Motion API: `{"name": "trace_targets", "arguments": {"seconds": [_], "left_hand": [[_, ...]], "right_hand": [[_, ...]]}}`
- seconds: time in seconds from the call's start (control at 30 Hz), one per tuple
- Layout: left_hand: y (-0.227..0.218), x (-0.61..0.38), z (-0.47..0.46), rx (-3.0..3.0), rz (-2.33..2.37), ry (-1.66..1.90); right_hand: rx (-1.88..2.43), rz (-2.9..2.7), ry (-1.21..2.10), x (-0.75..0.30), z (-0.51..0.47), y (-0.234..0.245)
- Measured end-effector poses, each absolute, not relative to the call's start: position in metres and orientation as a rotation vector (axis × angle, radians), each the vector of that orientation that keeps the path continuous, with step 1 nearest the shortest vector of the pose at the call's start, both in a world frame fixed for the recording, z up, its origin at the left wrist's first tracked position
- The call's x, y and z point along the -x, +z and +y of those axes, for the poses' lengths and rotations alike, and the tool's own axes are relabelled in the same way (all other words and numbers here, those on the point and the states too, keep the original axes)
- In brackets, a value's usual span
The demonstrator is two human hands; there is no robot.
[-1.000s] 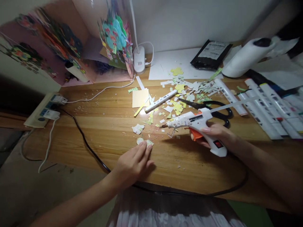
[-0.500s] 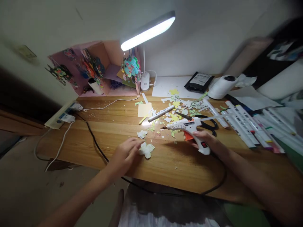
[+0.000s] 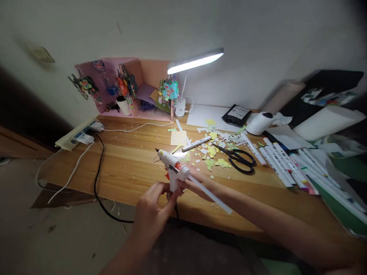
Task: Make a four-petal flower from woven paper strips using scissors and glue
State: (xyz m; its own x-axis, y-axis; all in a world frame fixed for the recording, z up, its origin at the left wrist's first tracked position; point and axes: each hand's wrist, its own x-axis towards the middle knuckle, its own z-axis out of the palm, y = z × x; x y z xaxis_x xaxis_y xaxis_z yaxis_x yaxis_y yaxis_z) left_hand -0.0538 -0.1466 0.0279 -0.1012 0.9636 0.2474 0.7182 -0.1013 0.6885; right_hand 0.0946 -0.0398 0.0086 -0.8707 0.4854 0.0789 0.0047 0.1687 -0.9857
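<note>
Both hands meet at a white hot glue gun (image 3: 166,158) over the near part of the wooden table (image 3: 123,168). My left hand (image 3: 151,206) is closed on the lower handle, thumb and fingers on either side. Behind the handle, my right hand (image 3: 197,185) also grips it, its fingers partly hidden by the gun. The nozzle points away and to the left. From the gun's rear, a long translucent glue stick (image 3: 210,194) sticks out to the right. The white paper flower is not visible now; the hands and gun cover that area.
Paper scraps (image 3: 213,147), a marker (image 3: 196,143) and black scissors (image 3: 241,160) lie beyond the gun. More markers (image 3: 282,164) are at the right. A lit lamp (image 3: 197,63) stands behind, beside a pink box (image 3: 137,118). A black cord (image 3: 99,179) runs from the power strip (image 3: 67,137).
The glue gun has moved left in my right hand and turned so its nozzle points farther away. My left hand has left the paper flower and taken hold of the handle. The view has shifted.
</note>
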Motion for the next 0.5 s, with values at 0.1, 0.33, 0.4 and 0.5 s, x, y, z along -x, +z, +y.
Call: {"name": "trace_targets", "arguments": {"seconds": [0.1,0.33,0.4,0.5], "left_hand": [[0.016,0.087,-0.150,-1.941,1.941,1.083],[-0.003,0.184,-0.136,-1.867,2.560,0.647],[-0.001,0.201,-0.124,-1.815,2.650,0.502],[0.005,0.213,-0.105,-1.797,2.681,0.347]], "right_hand": [[0.462,-2.552,1.270,-0.096,-0.021,0.009],[0.482,-2.943,1.021,-0.085,0.010,0.011],[0.470,-2.936,1.095,-0.078,0.016,0.011],[0.487,-2.884,1.264,-0.074,0.023,0.013]]}}
